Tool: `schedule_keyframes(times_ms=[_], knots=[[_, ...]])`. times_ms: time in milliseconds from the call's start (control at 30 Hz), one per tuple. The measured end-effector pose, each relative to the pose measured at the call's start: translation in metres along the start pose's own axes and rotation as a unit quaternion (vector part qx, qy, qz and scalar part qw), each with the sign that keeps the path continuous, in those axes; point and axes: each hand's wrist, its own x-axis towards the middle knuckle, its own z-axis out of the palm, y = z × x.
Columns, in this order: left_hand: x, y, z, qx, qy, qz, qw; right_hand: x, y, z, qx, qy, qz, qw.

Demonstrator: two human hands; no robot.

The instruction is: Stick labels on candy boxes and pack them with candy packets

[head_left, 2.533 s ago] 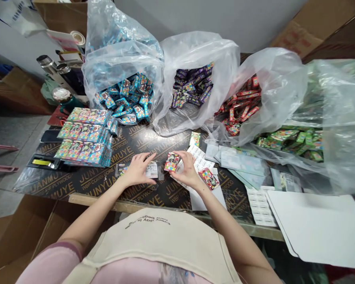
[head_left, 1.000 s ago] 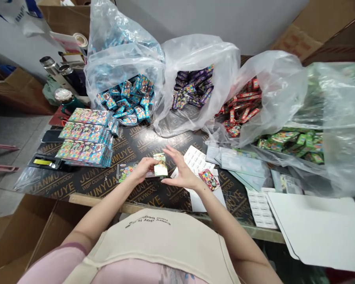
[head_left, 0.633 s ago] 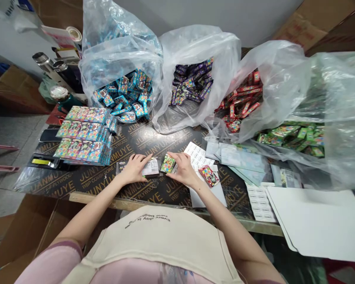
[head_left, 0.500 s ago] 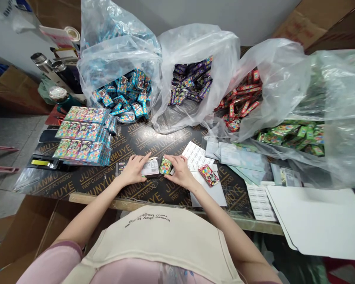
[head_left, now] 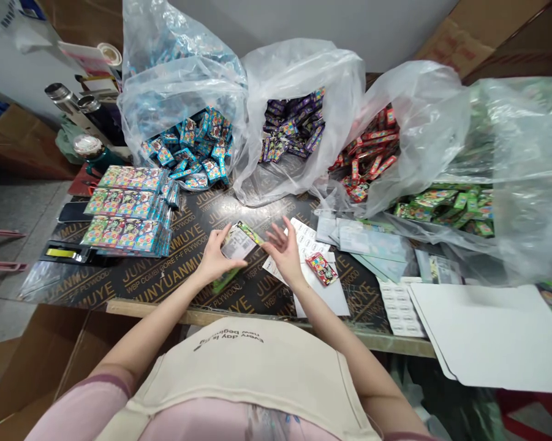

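My left hand (head_left: 215, 256) grips a small flat printed box (head_left: 239, 241) between thumb and fingers. The box is tilted, its pale label side facing up and a green edge along the far side. At its right end is my right hand (head_left: 282, 248), fingers spread, with the thumb tip close to the corner; I cannot tell whether it touches. Below my left hand lies a green item (head_left: 226, 279), partly covered and blurred. Right of my right hand, a red printed box (head_left: 322, 269) rests on white paper (head_left: 321, 301), beside a sticker sheet (head_left: 304, 236).
Stacked packs (head_left: 125, 208) stand at left, near a black tape dispenser (head_left: 67, 252). Plastic bags along the back hold blue boxes (head_left: 202, 147), purple boxes (head_left: 294, 125), red boxes (head_left: 372, 153) and green boxes (head_left: 454, 208). White cards (head_left: 491, 337) overhang the front edge at right.
The box in my left hand has been lifted and turned at an angle. My right hand has let go of the green box and spread its fingers. A green item now shows below my left hand.
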Motion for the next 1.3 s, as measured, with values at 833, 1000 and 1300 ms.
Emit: schedule_keyframes(times_ms=[833,1000,1300], knots=[[0.008,0.044,0.055,-0.484,0.121,-0.233,0.835,-0.008,-0.017,0.011,0.225,0.083,0.167,0.956],[0.006,0.046,0.056,-0.431,0.122,-0.205,0.870,-0.010,-0.011,0.011,0.140,0.121,0.056,0.981],[0.023,0.035,0.026,-0.275,-0.027,-0.148,0.950,-0.005,-0.013,-0.007,0.012,0.056,0.054,0.997]])
